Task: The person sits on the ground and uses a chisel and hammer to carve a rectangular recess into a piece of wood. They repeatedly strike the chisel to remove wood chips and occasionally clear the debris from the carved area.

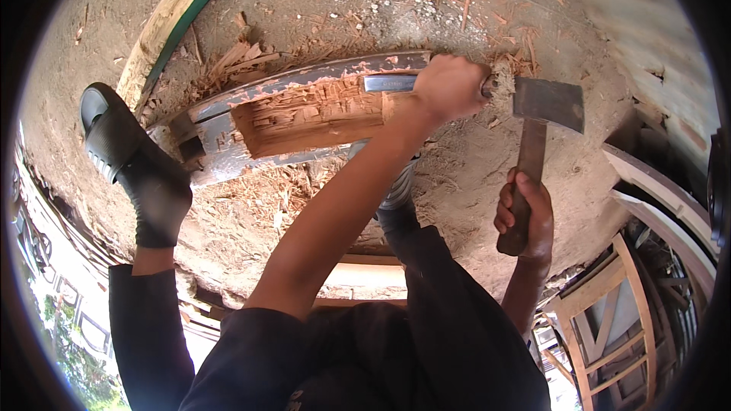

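Observation:
My left hand (449,87) is closed round the handle of a chisel (388,84), whose shiny flat blade points left. The blade lies over the right end of a long rough-cut recess (316,118) in a dark-painted wooden beam (221,166). Frayed fibres show at the handle's butt. In my right hand (529,205) is the wooden handle of a hatchet (550,103) with a broad dark metal head. That head stands just right of the chisel's butt; whether they touch I cannot tell. The beam's far right part is hidden behind my left hand.
My left foot in a black sandal (114,133) is at the beam's left end, beside a square hole. My other foot (400,186) is against its near side. Wood chips (282,190) litter the dirt floor. A curved green-edged timber (175,23) lies far left; wooden frames (609,320) stand right.

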### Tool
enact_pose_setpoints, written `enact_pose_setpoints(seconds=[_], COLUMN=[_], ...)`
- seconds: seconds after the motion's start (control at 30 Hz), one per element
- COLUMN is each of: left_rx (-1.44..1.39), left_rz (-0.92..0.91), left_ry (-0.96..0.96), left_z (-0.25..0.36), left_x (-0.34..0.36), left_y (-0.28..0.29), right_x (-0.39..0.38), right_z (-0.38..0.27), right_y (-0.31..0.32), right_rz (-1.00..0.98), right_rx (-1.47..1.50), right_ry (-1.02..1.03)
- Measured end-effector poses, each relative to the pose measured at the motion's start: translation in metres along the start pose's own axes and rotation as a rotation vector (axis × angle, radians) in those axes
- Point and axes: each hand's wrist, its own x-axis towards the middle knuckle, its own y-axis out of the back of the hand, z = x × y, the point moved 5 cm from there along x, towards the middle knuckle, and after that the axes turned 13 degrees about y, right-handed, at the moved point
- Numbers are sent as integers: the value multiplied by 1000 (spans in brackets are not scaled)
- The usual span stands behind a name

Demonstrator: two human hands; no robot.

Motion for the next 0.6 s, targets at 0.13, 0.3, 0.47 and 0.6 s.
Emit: enact_pose_setpoints(seconds=[0.13,0.3,0.47,0.6], left_rx=[23,37,46,69], left_rz=[-40,-41,-27,-30], left_ry=[6,6,-26,-38], left_z=[-1,0,-4,-3], left_x=[1,3,0,0], left_y=[1,-1,-3,-4], right_x=[8,16,5,8], right_z=[-10,0,13,-2], right_y=[16,11,-7,6], right_rz=[108,171,15,73], right_rx=[144,133,27,135], right_ry=[117,130,-9,39])
